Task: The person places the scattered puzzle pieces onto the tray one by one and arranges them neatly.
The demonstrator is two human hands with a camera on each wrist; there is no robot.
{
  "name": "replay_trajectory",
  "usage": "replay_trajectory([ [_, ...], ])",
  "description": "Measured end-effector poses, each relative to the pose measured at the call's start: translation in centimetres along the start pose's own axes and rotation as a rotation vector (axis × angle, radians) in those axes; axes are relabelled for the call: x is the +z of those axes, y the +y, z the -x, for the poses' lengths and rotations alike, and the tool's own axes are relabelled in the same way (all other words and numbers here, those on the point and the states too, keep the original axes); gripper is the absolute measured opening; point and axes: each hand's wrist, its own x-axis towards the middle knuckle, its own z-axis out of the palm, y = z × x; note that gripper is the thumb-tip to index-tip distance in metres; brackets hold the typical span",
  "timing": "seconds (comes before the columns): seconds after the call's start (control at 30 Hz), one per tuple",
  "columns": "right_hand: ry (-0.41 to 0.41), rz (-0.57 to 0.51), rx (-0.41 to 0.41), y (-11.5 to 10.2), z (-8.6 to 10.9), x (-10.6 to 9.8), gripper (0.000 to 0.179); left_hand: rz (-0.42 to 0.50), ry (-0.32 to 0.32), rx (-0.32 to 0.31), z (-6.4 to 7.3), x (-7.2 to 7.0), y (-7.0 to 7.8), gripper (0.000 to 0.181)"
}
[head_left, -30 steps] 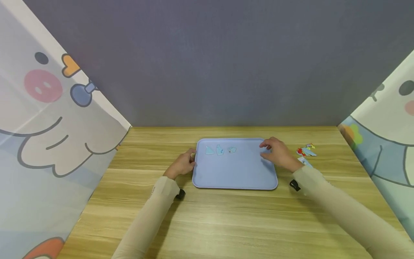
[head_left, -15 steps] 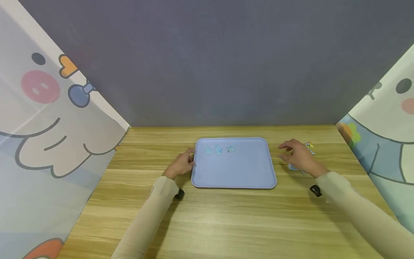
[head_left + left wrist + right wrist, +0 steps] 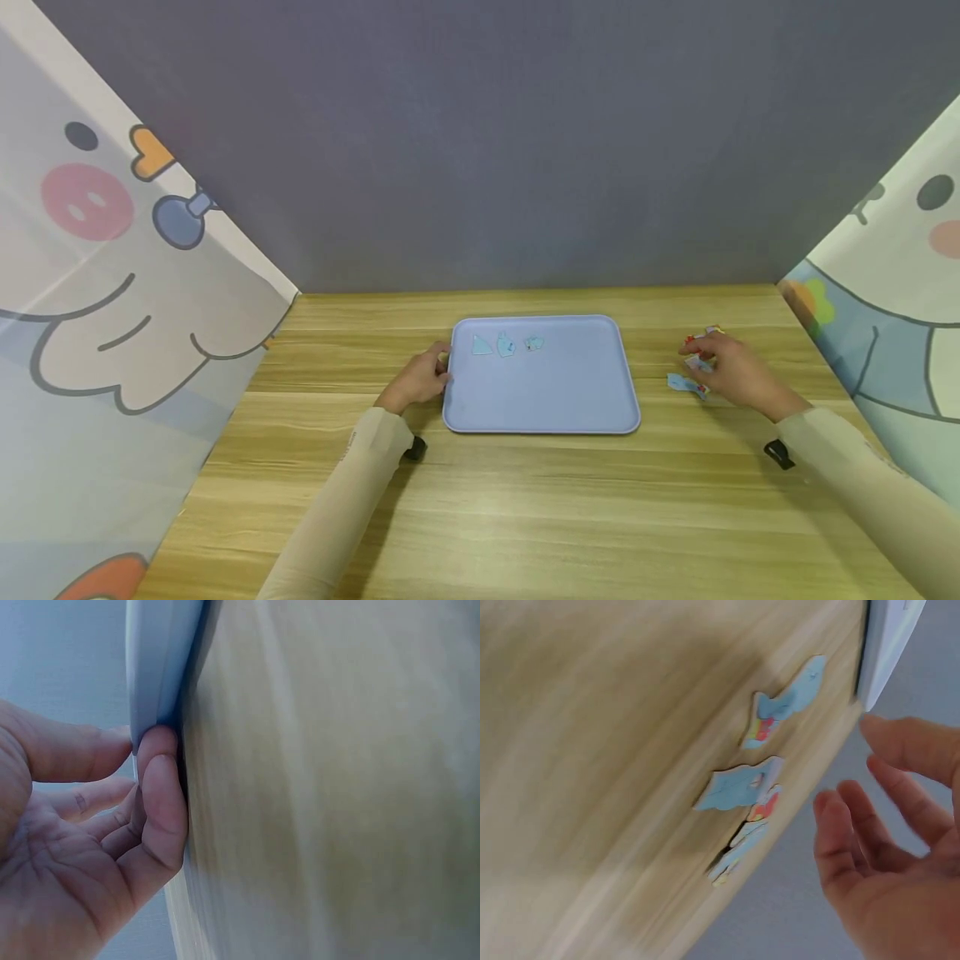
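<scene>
A pale blue tray (image 3: 542, 392) lies on the table. Three light blue puzzle pieces lie along its upper left: a triangular puzzle piece (image 3: 482, 345), a middle puzzle piece (image 3: 506, 344) and a smaller puzzle piece (image 3: 534, 342). At the tray's left edge, my left hand (image 3: 417, 379) pinches the rim between thumb and curled fingers, as the left wrist view shows. My right hand (image 3: 738, 375) hovers over loose puzzle pieces, fingers apart, holding nothing. In the right wrist view a blue-and-red puzzle piece (image 3: 784, 705) lies nearest the tray, beside another puzzle piece (image 3: 735, 786) and an overlapping pile (image 3: 741, 846).
The wooden table (image 3: 480, 508) extends around the tray. A grey panel (image 3: 525, 150) stands along its back edge. Cartoon-printed walls, a left wall (image 3: 172, 325) and a right wall (image 3: 900, 292), stand at the sides.
My right hand has moved right, from over the tray to above the loose puzzle pieces. One blue-and-red piece now lies apart, closer to the tray. My left hand stays at the rim.
</scene>
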Motion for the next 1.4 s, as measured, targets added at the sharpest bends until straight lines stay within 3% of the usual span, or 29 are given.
replay_trajectory([
  [0.17, -0.102, -0.013, -0.045, 0.3, 0.4, 0.4, 0.035, 0.018, -0.007, -0.009, 0.1, 0.0, 0.1, 0.050],
  [0.3, -0.139, -0.034, -0.048, 0.7, 0.4, 1.1, 0.035, 0.032, -0.014, -0.017, 0.1, -0.1, 0.2, 0.050],
  [0.83, -0.125, -0.042, 0.082, 0.2, -0.7, 2.8, 0.020, 0.020, -0.008, -0.010, -0.2, 0.0, -0.2, 0.050],
  [1.17, -0.108, -0.032, 0.148, -0.1, -0.7, 3.3, 0.028, 0.006, 0.004, -0.003, -0.1, 0.1, 0.0, 0.048],
  [1.3, -0.141, -0.050, 0.073, 0.0, -0.4, 2.7, 0.033, 0.004, 0.001, 0.005, 0.0, 0.0, 0.1, 0.049],
  [1.4, -0.171, -0.027, -0.070, 0.2, -0.1, 2.3, 0.042, 0.008, 0.004, 0.001, 0.0, 0.0, 0.2, 0.049],
])
